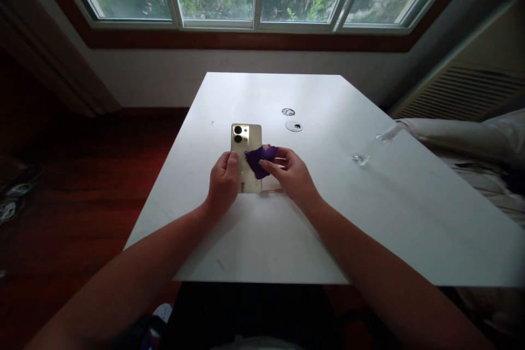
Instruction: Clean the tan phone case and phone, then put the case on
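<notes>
A pale gold phone (249, 142) shows its back, with dark camera lenses at the upper left. My left hand (223, 179) grips its left edge, thumb on the back. Between the thumb and fingers of my right hand (290, 172) is a dark purple cloth (258, 161), which lies over the phone's right side. Partly hidden under the cloth and my right hand, a flat pale item (270, 184) with a reddish lower edge sits beside the phone.
The white table (262, 246) holds two small round pieces, one (288, 112) behind the other (293, 126). A clear glass-like object (360, 159) lies to the right. Light-coloured fabric (455, 139) is beyond the table's right edge, and a window stands behind.
</notes>
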A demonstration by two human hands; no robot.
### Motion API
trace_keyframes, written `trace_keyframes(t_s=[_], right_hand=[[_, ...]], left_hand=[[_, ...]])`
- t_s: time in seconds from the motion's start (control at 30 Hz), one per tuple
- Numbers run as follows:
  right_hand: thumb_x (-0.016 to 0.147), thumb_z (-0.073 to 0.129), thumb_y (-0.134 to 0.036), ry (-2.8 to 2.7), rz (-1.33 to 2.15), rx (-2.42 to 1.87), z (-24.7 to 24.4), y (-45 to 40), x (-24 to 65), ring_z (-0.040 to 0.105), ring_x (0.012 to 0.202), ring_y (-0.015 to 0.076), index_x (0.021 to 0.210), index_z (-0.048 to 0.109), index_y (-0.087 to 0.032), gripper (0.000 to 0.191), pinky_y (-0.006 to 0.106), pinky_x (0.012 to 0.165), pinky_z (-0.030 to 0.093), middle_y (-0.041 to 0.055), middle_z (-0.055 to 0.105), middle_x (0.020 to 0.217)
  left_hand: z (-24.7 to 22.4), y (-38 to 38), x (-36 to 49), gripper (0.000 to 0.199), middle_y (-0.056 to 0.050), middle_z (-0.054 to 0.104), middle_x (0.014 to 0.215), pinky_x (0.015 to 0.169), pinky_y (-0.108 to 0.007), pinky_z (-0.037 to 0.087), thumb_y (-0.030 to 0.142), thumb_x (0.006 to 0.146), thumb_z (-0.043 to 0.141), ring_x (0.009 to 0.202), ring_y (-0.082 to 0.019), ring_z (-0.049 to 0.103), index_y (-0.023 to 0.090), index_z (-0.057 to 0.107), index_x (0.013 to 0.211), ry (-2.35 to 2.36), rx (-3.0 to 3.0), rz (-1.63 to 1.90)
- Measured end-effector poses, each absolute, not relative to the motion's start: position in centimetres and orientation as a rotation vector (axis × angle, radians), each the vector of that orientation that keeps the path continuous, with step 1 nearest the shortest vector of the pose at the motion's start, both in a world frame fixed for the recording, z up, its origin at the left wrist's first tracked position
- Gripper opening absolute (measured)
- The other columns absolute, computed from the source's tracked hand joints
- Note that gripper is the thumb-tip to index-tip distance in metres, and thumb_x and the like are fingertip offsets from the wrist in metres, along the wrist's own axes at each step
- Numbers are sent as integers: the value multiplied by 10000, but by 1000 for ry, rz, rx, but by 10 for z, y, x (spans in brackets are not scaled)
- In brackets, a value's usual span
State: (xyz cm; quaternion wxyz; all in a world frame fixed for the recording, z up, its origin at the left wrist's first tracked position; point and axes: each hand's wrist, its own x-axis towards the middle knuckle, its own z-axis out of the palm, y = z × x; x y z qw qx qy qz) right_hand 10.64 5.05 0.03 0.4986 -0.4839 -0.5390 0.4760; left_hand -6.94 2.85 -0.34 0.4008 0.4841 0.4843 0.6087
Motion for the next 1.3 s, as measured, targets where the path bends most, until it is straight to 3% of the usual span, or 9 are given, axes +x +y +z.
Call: trace_keyframes(t_s=[0.1, 0.2, 0.33, 0.43, 0.73, 0.97, 1.3], right_hand=[[643, 909, -511, -1327, 867, -1267, 2, 49, 109, 655, 1102, 289, 1319, 565, -216, 814, 440, 866, 599, 128, 648, 1234], [665, 901, -491, -1343, 808, -1196, 7, 45, 106, 668, 1022, 254, 1299, 570, -253, 754, 409, 825, 610, 91, 640, 1197], [750, 854, -460, -1280, 1131, -986, 10, 38, 99, 697, 872, 208, 1138, 629, -229, 504, 412, 796, 635, 49, 706, 1032], [774, 847, -420, -1182, 1352, -887, 10, 36, 96, 713, 886, 206, 1094, 656, -203, 431, 417, 814, 637, 48, 746, 996], [771, 854, -383, -1086, 1589, -890, 14, 35, 96, 710, 884, 184, 1058, 783, -210, 343, 363, 848, 598, 49, 774, 1045], [743, 873, -366, -1166, 1613, -932, 13, 35, 96, 708, 885, 204, 1053, 783, -196, 365, 364, 835, 577, 61, 778, 1022], [697, 890, -306, -1324, 1796, -958, 9, 40, 105, 639, 682, 120, 1005, 755, -149, 371, 236, 597, 508, 50, 758, 904]], left_hand=[[-4, 29, -68, 330, -22, 597, 798, 591, -241, 424, 473, 1012, 501, 699, -156, 536, 187, 603, 882, 1214, 1215, 1552], [-4, 28, -68, 334, -20, 585, 783, 574, -239, 418, 475, 1012, 502, 684, -153, 522, 188, 594, 868, 1211, 1218, 1552], [0, 25, -67, 332, -25, 600, 801, 580, -242, 437, 479, 1016, 498, 697, -158, 535, 189, 593, 886, 1206, 1246, 1537], [3, 23, -68, 347, -23, 588, 787, 574, -242, 429, 484, 1025, 484, 689, -155, 524, 189, 583, 869, 1231, 1296, 1522], [3, 20, -68, 373, -14, 548, 749, 558, -240, 390, 507, 1023, 480, 664, -148, 488, 193, 557, 836, 1258, 1314, 1516], [2, 19, -69, 367, -10, 541, 743, 546, -238, 387, 502, 1018, 487, 651, -143, 482, 191, 551, 833, 1242, 1331, 1508], [1, 21, -69, 383, -1, 512, 705, 555, -247, 359, 480, 1018, 474, 638, -143, 446, 192, 533, 773, 1319, 1332, 1488]])
